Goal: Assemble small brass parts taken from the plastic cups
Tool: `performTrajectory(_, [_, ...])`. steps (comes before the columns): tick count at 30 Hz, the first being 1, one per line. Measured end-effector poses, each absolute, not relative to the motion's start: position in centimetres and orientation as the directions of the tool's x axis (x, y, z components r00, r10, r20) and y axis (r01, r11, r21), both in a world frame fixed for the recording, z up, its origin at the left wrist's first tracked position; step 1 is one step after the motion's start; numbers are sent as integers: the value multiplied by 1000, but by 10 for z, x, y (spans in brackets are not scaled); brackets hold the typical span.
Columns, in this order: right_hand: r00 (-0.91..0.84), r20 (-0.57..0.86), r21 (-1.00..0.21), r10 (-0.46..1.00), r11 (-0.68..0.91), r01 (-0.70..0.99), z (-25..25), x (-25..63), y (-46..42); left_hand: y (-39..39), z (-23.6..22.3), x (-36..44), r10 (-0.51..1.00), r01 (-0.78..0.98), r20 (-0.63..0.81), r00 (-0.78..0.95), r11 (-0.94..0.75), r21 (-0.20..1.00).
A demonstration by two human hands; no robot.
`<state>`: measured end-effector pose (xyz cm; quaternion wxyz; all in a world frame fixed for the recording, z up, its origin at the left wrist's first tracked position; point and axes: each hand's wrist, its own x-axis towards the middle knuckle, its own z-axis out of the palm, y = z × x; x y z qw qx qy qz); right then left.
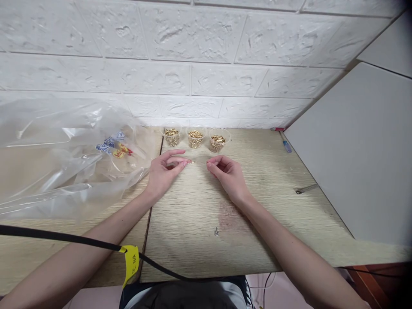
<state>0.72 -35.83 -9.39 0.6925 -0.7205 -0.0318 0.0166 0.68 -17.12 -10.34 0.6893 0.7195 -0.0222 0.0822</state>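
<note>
My left hand [165, 169] pinches a thin gold-coloured metal pin [192, 162] between thumb and fingertips, its free end pointing right. Facing it across a small gap, my right hand [228, 174] is closed in a pinch on another small gold-coloured piece [206, 162], mostly hidden by the fingers. Both hands hover just above the wooden table. Behind them stand three clear plastic cups: a left cup [171, 140], a middle cup [195, 140] and a right cup [216, 143], each holding many small gold-coloured metal parts.
A large clear plastic bag [74, 167] covers the table's left side. A small metal fitting [216, 231] lies near the front edge. At right are a screwdriver [286, 145], a metal tool [305, 189] and a white panel [363, 159]. A black cable [64, 236] crosses low in front.
</note>
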Motion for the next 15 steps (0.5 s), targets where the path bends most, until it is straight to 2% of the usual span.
performTrajectory(7, [991,82,-997,106,9,81,-98,4,-348,-179,-108,-1,-30,-239,238,971,-214,947])
performTrajectory(15, [989,79,-997,123,-2,80,-102,3,-347,-183,-109,-2,-27,-299,301,953,-219,929])
